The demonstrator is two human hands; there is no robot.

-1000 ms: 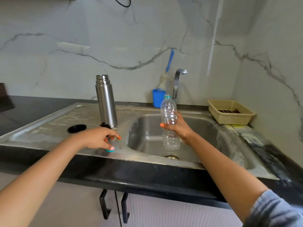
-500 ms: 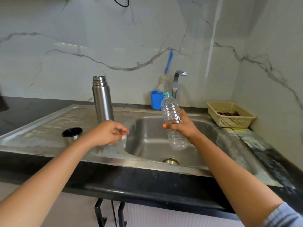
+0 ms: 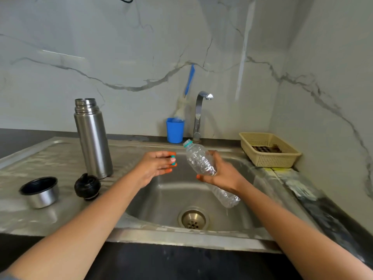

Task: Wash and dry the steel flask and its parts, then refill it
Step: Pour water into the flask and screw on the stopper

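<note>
The left hand (image 3: 156,164) has lifted off the drainboard since a moment ago and come across to mid-frame, and the bottle is tipped further. Over the steel sink (image 3: 161,199) at centre, the right hand (image 3: 222,174) grips a clear plastic water bottle (image 3: 198,160), tilted with its neck up-left. The open steel flask (image 3: 93,142) stands upright at left on the drainboard. Its steel cup (image 3: 40,193) and black stopper (image 3: 87,185) sit lower left, apart. The left fingertips pinch a small teal cap (image 3: 173,159) just beside the bottle's neck.
</note>
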